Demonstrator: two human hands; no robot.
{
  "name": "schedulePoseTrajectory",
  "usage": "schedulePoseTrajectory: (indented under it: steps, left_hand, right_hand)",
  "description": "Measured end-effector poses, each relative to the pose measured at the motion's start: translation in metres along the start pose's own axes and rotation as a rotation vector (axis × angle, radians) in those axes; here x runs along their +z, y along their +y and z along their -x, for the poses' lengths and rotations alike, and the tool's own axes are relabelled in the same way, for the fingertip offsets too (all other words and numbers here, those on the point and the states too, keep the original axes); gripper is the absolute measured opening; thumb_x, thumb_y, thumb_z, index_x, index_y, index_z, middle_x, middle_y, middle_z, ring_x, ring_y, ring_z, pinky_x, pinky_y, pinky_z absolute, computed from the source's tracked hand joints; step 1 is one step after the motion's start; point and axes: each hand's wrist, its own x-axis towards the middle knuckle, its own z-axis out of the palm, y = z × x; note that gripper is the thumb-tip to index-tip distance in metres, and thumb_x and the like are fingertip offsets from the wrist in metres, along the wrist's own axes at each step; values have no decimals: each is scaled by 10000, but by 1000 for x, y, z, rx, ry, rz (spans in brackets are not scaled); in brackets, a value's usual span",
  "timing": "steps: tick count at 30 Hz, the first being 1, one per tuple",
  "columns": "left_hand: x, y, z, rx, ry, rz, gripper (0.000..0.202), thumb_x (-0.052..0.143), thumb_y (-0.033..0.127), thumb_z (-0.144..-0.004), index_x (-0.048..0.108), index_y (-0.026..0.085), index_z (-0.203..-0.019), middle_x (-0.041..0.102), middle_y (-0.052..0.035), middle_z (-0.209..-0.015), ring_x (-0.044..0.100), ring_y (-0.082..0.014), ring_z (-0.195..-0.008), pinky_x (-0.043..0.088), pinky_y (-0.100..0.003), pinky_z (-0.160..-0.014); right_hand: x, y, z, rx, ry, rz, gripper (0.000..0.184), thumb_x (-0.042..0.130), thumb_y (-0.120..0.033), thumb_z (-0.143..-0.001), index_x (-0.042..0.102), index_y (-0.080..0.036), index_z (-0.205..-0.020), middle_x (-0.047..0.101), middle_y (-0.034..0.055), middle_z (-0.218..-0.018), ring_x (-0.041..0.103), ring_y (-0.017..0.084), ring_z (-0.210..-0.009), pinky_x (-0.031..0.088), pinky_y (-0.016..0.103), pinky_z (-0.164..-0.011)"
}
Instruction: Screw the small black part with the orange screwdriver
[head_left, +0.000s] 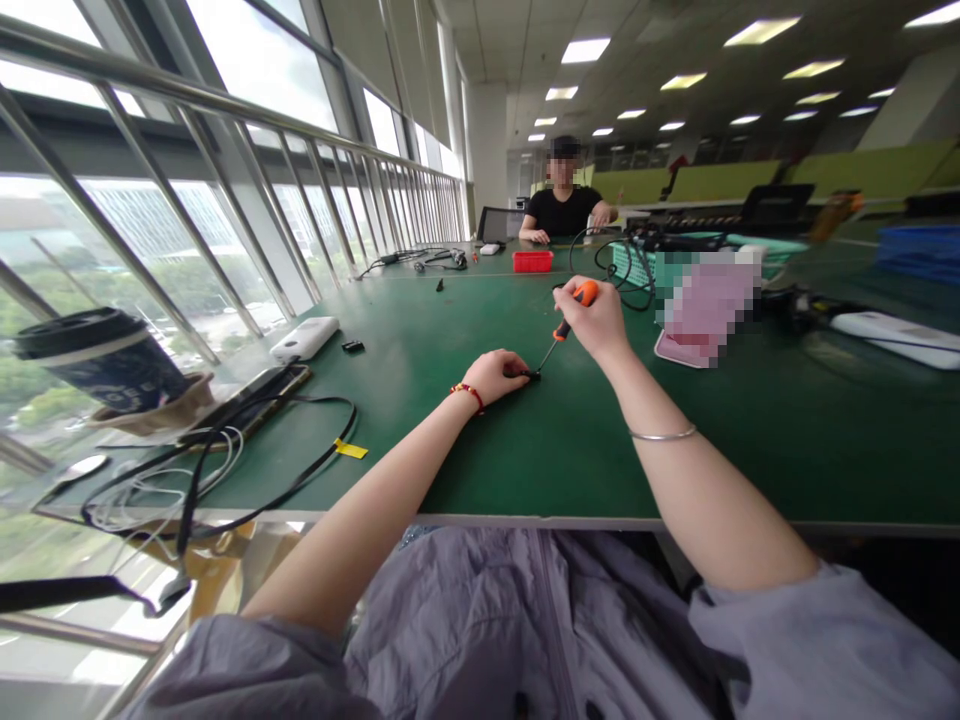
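Observation:
My right hand (pixel 598 325) is closed around the orange and black handle of a screwdriver (pixel 561 331). The thin metal shaft slants down and left, and its tip meets a small black part (pixel 534 376) on the green table. That part is pinched under the fingers of my left hand (pixel 497 377), which rests low on the tabletop. What kind of part it is cannot be made out at this size. A red beaded bracelet circles my left wrist, and a silver bangle sits on my right forearm.
At left are a paper cup (pixel 112 362), a phone (pixel 259 400), looped cables (pixel 277 500), a white box (pixel 306 338) and a small black piece (pixel 352 347). A red tray (pixel 532 262), teal basket (pixel 634 265) and pink phone (pixel 709 310) lie farther off. A person (pixel 566 205) sits opposite.

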Motion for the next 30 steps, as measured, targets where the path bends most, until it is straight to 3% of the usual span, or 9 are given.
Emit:
schedulePoseTrajectory:
  steps: [30]
  left_hand:
    - [1, -2, -1, -10, -4, 14, 139, 663, 238, -732, 708, 168, -843, 694, -27, -850, 636, -150, -773, 528, -254, -732]
  right_hand:
    - [0, -2, 2, 16, 36, 23, 250, 522, -332, -714, 416, -230, -511, 430, -18, -515, 414, 134, -537, 372, 296, -565]
